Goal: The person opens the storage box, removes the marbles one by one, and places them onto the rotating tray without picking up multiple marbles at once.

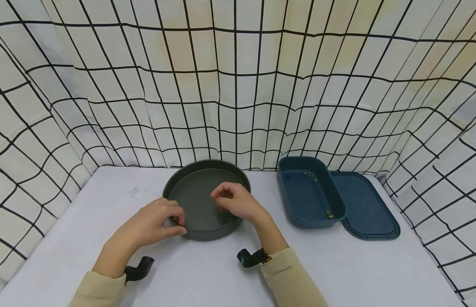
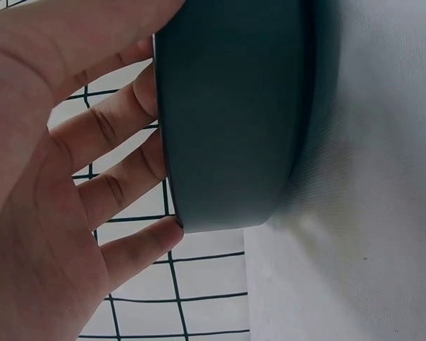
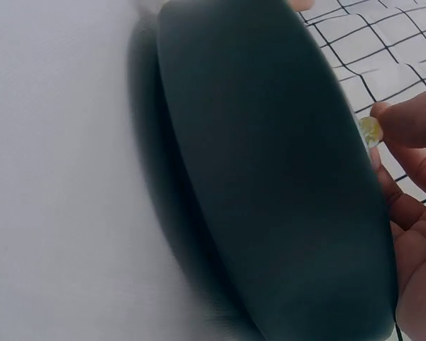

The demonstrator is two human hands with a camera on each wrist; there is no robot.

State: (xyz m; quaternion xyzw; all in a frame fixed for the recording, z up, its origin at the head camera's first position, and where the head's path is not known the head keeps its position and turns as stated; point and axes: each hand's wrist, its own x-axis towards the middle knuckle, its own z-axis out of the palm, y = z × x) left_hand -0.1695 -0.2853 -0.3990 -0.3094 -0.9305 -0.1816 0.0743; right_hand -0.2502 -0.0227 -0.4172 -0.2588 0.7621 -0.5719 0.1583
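Right hand [image 1: 238, 201] has a yellowish bead [image 3: 370, 131] pinched at the fingertips, over the right side of the pan [image 1: 199, 197]. Left hand [image 1: 155, 218] seems to have the near-left rim between thumb and fingers. Tub [image 1: 307, 197] sits off right, long axis pointing away from the person, so right hand's way closer.

Near the head view's centre are one left hand [image 1: 157, 219], one right hand [image 1: 239, 202] and one pan [image 1: 199, 200]; at right, one tub [image 1: 307, 198] and one lid [image 1: 366, 204]. The right wrist view shows one yellowish piece [image 3: 370, 131]; green pieces [image 1: 329, 214] cannot be counted.
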